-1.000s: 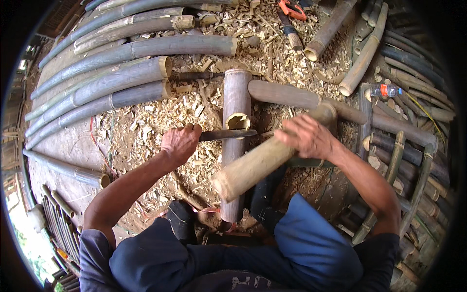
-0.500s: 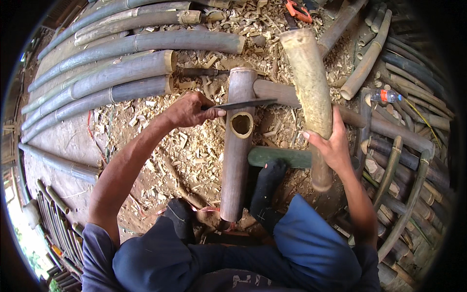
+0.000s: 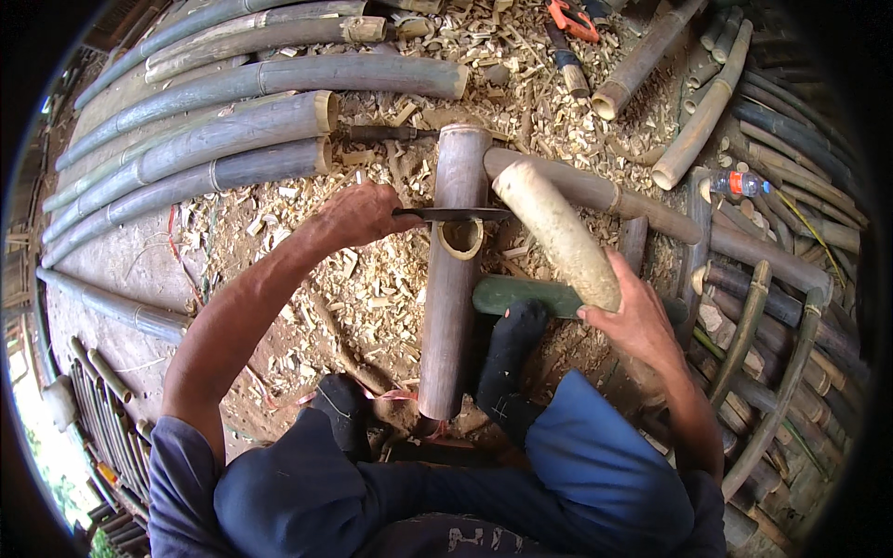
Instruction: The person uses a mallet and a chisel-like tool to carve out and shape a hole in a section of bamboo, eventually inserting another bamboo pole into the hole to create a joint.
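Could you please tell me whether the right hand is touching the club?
Touching: the head view shows the right hand wrapped around the club.

Shows mottled cream on the club [image 3: 558,228] in the right fingers [image 3: 625,270], dark grey on the blade [image 3: 458,214] in the left fingers [image 3: 383,206], streaked grey-brown on the bamboo tube [image 3: 446,325] between them. Shows green on the pole [image 3: 526,296] beside the right fingers, orange on the handle [image 3: 573,22] beyond.
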`<state>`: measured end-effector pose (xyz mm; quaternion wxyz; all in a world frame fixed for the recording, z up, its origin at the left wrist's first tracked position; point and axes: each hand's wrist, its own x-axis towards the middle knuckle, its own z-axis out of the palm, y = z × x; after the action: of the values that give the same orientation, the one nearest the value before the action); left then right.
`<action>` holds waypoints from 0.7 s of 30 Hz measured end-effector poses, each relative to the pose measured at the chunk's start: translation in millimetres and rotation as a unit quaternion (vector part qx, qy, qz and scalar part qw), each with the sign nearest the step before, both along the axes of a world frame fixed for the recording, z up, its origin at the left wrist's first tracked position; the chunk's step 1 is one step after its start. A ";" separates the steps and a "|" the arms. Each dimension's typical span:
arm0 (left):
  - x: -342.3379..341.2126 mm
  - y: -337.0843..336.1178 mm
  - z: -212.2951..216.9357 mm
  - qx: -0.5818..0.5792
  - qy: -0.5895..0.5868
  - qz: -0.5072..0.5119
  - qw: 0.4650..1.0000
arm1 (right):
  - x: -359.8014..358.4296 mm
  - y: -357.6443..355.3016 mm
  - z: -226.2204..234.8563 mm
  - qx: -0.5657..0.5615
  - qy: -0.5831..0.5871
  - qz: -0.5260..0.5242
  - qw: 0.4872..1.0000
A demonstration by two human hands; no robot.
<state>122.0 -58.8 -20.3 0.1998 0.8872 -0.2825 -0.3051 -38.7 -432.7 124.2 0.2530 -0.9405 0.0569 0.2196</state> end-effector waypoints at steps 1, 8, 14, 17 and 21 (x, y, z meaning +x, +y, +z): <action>0.0 0.1 -1.1 -0.003 0.013 0.008 1.000 | -1.3 -0.4 1.1 0.027 -0.035 -0.005 0.999; 7.7 -1.3 1.1 0.051 0.046 -0.028 0.997 | 10.3 5.0 18.3 -0.045 0.100 0.012 0.994; 13.0 -8.1 2.8 0.045 0.106 -0.003 0.993 | -6.0 2.7 6.8 0.103 0.010 -0.125 0.987; 18.0 -7.1 6.3 0.069 0.111 -0.029 0.991 | 3.6 -4.8 7.8 -0.070 0.151 -0.004 0.986; 19.7 -10.3 5.3 0.066 0.153 -0.013 0.986 | -7.5 -14.9 6.7 0.038 -0.007 -0.053 0.998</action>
<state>141.8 -69.1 -15.0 0.1777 0.8375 -0.2397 -0.4578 -46.3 -447.5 130.9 0.3002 -0.9275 0.0961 0.2011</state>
